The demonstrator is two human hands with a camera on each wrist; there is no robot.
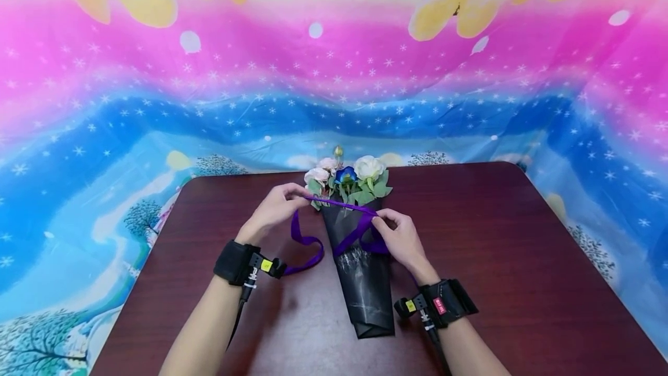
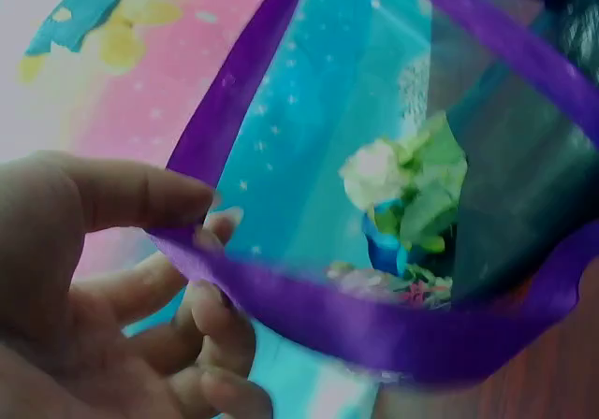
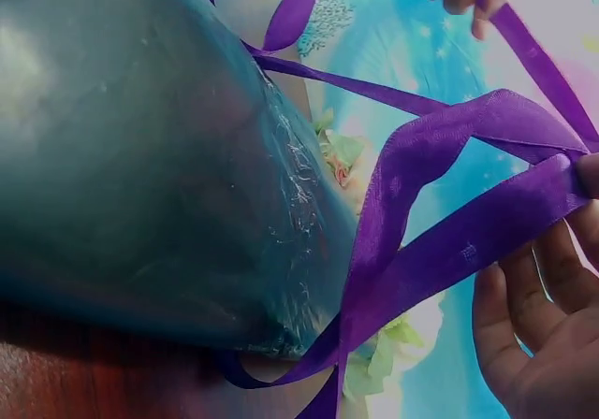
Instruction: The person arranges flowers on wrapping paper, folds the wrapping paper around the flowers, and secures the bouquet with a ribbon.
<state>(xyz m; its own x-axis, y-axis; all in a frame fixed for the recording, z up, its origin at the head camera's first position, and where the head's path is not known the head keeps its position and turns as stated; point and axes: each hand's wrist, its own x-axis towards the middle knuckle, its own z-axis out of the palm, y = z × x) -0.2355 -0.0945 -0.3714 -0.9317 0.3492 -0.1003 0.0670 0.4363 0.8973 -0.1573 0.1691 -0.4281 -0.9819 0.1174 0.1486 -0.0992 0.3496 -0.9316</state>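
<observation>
A bouquet in black wrapping [image 1: 362, 292] lies on the table, its flower heads toward the far edge. A white rose [image 1: 368, 167], a blue flower [image 1: 345, 176] and pale pink blooms [image 1: 317, 176] show above the wrap. Purple ribbon [image 1: 356, 234] passes around the wrap's middle. My left hand [image 1: 276, 208] pinches one stretch of ribbon [image 2: 374, 342] between thumb and fingers, left of the blooms. On the right side of the wrap, my right hand [image 1: 402, 239] pinches a looped part of the ribbon [image 3: 449, 251]. A taut strand runs between both hands, above the wrap.
The dark red-brown table [image 1: 480, 237] extends on both sides of the bouquet. A loose ribbon tail curls left of the wrap. Crumpled clear tape [image 3: 298, 176] shows on the wrap. A printed cloth backdrop [image 1: 313, 115] hangs behind the table.
</observation>
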